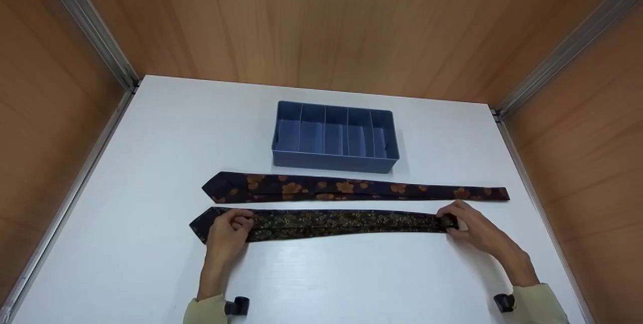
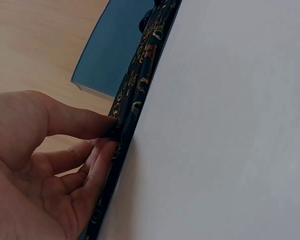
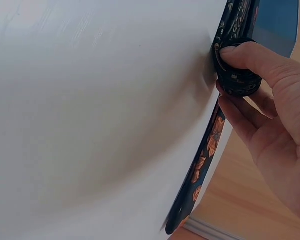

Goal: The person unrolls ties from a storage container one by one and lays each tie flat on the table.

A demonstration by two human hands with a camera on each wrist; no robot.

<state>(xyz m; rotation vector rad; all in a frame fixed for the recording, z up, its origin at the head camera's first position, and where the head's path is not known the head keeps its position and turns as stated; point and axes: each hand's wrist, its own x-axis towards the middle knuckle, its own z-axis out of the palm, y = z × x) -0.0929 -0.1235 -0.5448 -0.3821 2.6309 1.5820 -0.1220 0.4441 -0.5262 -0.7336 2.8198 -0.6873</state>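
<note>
A dark necktie with a small gold-green pattern [image 1: 321,223] lies lengthwise across the white table, its pointed wide end at the left. Near that end my left hand [image 1: 230,231] pinches the fabric between thumb and fingers; the left wrist view shows the thumb [image 2: 85,121] at the tie's edge. At the narrow right end, my right hand [image 1: 469,226] grips a small rolled-up coil of the tie [image 3: 238,70], thumb on one side and fingers on the other. Just behind lies a second necktie, dark with orange flowers [image 1: 346,187], flat and stretched out.
A blue tray with several compartments [image 1: 335,161] stands behind the neckties, nothing visible inside it. Wooden panels [image 1: 321,22] enclose the white table [image 1: 321,284] at the back and both sides, with metal rails along the corners.
</note>
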